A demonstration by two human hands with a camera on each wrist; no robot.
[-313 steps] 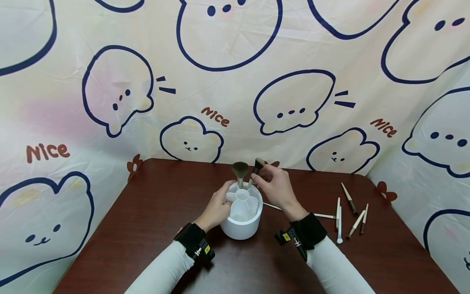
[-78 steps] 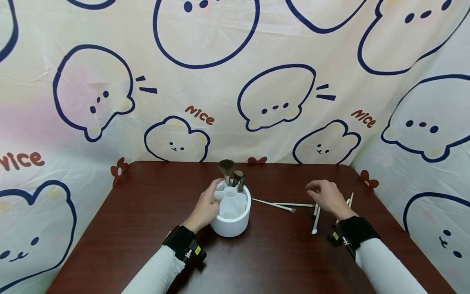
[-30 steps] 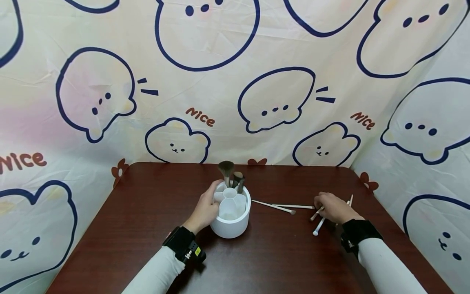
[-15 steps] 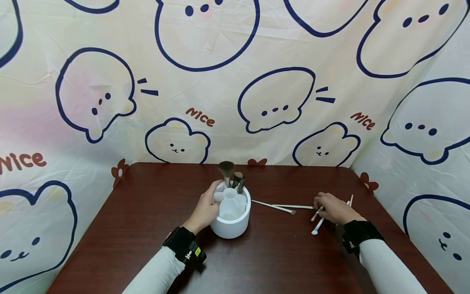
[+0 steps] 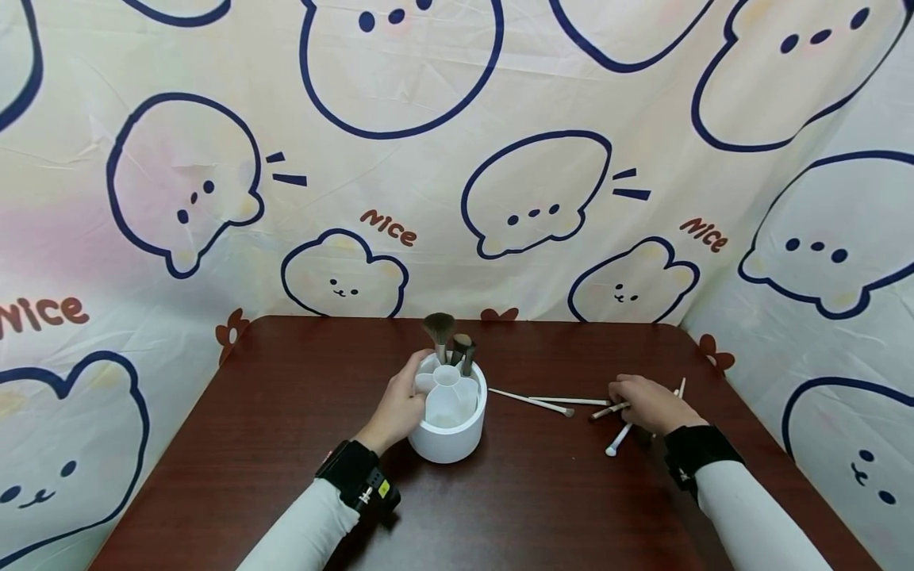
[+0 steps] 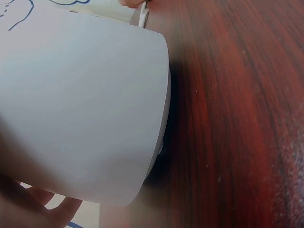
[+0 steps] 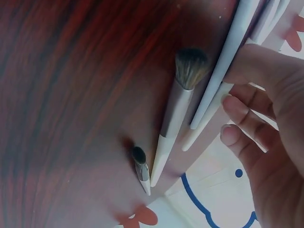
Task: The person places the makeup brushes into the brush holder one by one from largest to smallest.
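Observation:
My left hand [image 5: 396,408] grips the side of a white round brush holder [image 5: 451,442], which stands upright on the table. Its pale wall [image 6: 90,104] fills much of the left wrist view, with some fingers [image 6: 64,211] curled behind it. Several makeup brushes stand bristles up in its back compartments, among them a wide fan-shaped brush [image 5: 439,327]. Over at the right, my right hand [image 5: 653,404] pinches a makeup brush [image 5: 607,411] low over the table, its tip pointing left. In the right wrist view the cream handle [image 7: 204,122] passes between thumb and fingers.
Two thin white brushes, one with a brown tip [image 5: 568,411], lie right of the holder. A white brush [image 5: 620,441] lies under the right hand; a thick brush [image 7: 176,111] and a small dark-tipped one [image 7: 140,164] lie nearby. A printed cloth [image 5: 428,174] hangs behind the table.
Since the earliest frame, my right hand has left the holder, where more brushes now stand, and moved right to the loose ones. Lately the pinched brush's tip has swung left.

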